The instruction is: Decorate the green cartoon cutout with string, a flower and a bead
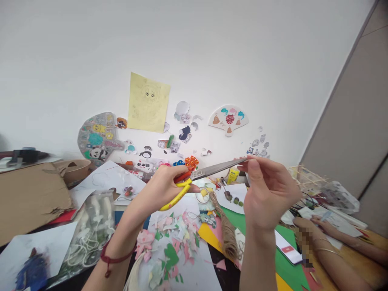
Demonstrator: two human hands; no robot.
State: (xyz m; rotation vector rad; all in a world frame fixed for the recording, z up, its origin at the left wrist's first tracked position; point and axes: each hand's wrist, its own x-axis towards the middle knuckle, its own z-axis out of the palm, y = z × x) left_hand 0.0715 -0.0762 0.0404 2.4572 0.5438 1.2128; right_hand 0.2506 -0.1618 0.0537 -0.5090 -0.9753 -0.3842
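My left hand (162, 186) is wrapped round the yellow and red handles of a pair of scissors (212, 169), held up above the table with the blades pointing right. The blades look nearly closed. At their tip, the thumb and fingers of my right hand (266, 188) are pinched together. Whatever lies between those fingertips is too small or hidden to make out. Beneath the hands, a white paper sheet (203, 273) carries a heap of pink, green and pale paper scraps (172, 246). A roll of brown twine (227, 236) lies to the right of the scraps.
Cardboard (33, 194) and a plastic bag of white cord (91, 226) lie left. A phone (287, 246) rests on green paper (281, 266) at right, beside another person's arms (333, 258). Behind the table, a white wall (194, 48) bears drawings and a fan-shaped card (228, 119).
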